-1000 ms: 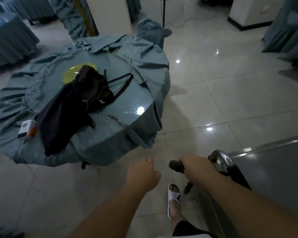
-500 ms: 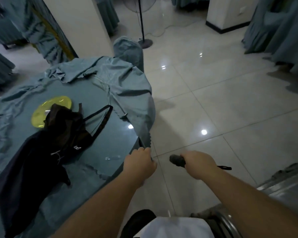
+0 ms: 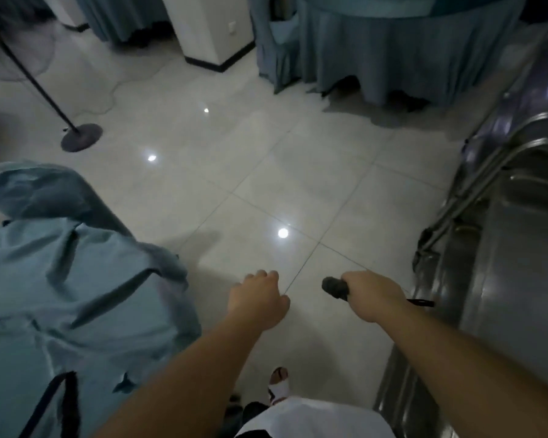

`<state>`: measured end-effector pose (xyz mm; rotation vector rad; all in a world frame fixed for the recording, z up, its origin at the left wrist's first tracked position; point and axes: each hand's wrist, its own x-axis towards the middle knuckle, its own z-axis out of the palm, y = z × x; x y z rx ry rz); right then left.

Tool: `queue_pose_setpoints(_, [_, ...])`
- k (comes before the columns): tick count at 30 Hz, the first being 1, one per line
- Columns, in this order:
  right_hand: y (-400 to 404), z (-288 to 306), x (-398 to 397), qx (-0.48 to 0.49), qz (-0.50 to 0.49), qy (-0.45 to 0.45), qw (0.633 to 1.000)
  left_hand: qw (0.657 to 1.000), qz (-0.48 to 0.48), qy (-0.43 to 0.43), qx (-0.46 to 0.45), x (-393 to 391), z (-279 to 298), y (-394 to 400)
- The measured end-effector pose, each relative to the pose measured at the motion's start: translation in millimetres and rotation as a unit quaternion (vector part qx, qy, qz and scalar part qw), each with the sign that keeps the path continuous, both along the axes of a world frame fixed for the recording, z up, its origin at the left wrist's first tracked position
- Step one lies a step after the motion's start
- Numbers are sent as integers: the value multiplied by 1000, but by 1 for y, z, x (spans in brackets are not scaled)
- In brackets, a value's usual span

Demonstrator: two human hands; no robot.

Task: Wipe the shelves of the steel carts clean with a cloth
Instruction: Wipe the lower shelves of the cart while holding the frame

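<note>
Along the frame's right edge stood the steel cart point(image 3: 516, 248); lower left, a draped table point(image 3: 60, 295); my right hand point(image 3: 372, 295) gripped a dark handle point(image 3: 334, 287), my left hand point(image 3: 257, 300) hung loosely curled, holding nothing.

Right hand point(image 3: 372, 297) grips dark handle point(image 3: 334, 287) beside steel cart point(image 3: 500, 279)

Bare forearms, white top point(image 3: 314, 418), white slide sandal point(image 3: 279, 388) (toes showing).

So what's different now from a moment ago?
The view has swung right: the yellow plate and black bag are out of sight, and the steel cart now fills the right edge. The left hand, near the tablecloth edge before, now hangs over bare floor. The right hand keeps its grip on the dark handle.
</note>
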<state>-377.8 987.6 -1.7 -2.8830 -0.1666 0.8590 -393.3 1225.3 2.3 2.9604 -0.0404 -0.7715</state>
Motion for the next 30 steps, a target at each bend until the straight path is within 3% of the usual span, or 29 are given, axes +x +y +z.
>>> queue_pose_setpoints(12, [-89, -10, 66, -13, -277, 21, 960, 969, -248, 1, -20, 185, -4, -117])
queue_pose_setpoints(22, [-196, -9, 186, 81, -353, 0, 932, 936, -350, -16, 4, 321, 2, -252])
queue_pose_setpoints(30, [-245, -14, 245, 134, -471, -27, 872, 892, -451, 0, 18, 410, -8, -348])
